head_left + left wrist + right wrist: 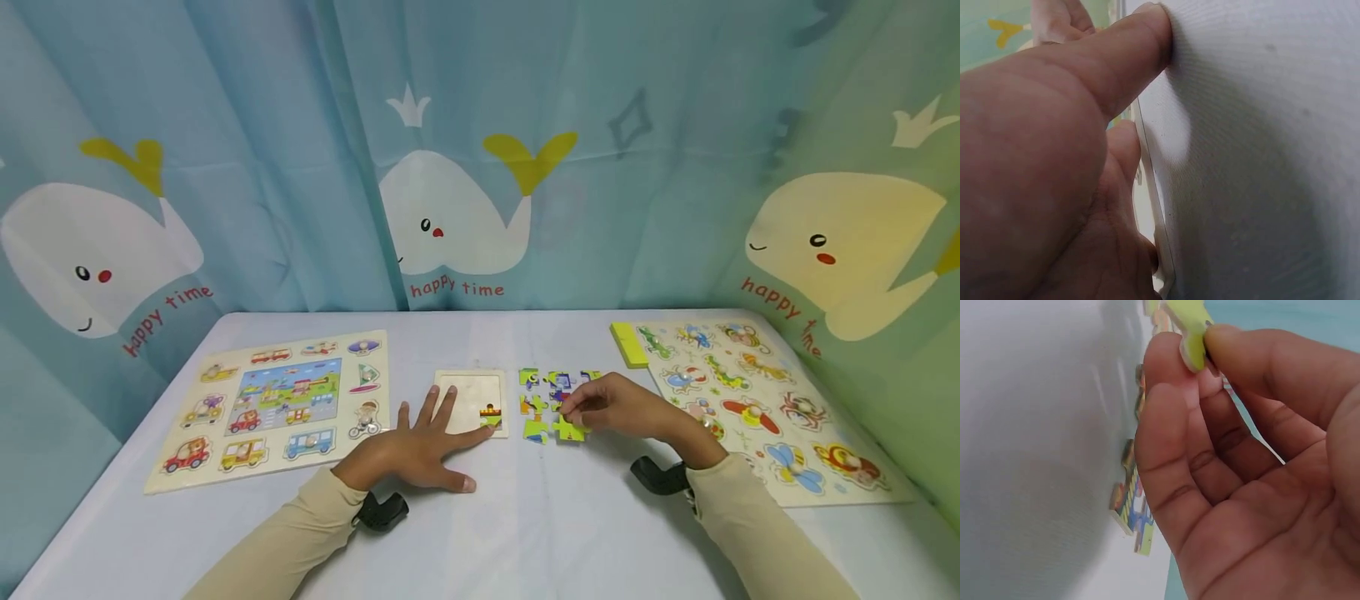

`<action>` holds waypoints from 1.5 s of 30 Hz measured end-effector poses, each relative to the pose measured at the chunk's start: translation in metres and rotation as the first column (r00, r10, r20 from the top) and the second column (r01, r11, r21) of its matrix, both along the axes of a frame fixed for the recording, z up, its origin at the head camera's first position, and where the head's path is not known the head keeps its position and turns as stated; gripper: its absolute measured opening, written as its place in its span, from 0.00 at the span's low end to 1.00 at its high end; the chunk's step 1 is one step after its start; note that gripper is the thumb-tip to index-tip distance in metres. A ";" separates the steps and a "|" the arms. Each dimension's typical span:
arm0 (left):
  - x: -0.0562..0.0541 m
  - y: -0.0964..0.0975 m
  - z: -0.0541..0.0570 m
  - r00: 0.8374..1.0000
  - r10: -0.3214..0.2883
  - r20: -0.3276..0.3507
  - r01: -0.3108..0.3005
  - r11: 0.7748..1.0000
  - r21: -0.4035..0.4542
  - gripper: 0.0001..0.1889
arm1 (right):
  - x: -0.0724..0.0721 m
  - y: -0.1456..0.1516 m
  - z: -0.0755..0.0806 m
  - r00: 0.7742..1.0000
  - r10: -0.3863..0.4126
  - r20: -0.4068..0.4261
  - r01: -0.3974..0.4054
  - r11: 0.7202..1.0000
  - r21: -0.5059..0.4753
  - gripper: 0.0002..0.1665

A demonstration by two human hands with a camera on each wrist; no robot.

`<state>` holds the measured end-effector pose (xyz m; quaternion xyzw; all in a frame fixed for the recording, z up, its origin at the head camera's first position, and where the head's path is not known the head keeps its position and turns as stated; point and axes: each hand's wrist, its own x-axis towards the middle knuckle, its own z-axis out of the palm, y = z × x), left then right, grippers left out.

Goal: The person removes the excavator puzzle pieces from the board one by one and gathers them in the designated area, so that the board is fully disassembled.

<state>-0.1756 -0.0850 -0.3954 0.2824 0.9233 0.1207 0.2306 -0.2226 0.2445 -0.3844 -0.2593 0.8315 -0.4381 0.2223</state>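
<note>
In the head view my left hand lies spread over the left and lower edge of a small wooden puzzle tray. Its index fingertip rests at a green and red jigsaw piece in the tray's lower right corner. To the tray's right, my right hand pinches a yellow-green jigsaw piece between thumb and fingers. The right wrist view shows this puzzle piece tilted and above the table. Several loose jigsaw pieces lie between the tray and that hand, some partly hidden behind its fingers.
A vehicle peg puzzle board lies at the left, an insect and animal board at the right. Beside the latter's far corner is a yellow-green block. A blue curtain with whales hangs behind the white table.
</note>
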 end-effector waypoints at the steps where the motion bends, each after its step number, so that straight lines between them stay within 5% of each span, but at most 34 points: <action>1: 0.000 0.000 0.000 1.000 0.001 0.000 -0.001 1.000 0.001 0.39 | 0.000 0.000 -0.001 1.000 0.005 0.002 -0.005 1.000 0.000 0.09; 10: 0.000 0.001 -0.001 1.000 -0.001 -0.015 0.000 1.000 -0.017 0.39 | 0.001 -0.003 -0.003 0.997 0.067 -0.032 -0.067 0.998 -0.013 0.07; 19: -0.001 0.001 -0.001 1.000 0.001 -0.017 -0.001 1.000 -0.020 0.40 | 0.003 -0.003 0.001 0.998 0.016 -0.057 -0.016 1.000 0.009 0.09; 45: -0.001 0.000 0.001 1.000 -0.001 0.000 0.001 1.000 -0.011 0.39 | 0.003 -0.002 0.002 0.993 0.035 -0.115 -0.035 0.999 0.007 0.09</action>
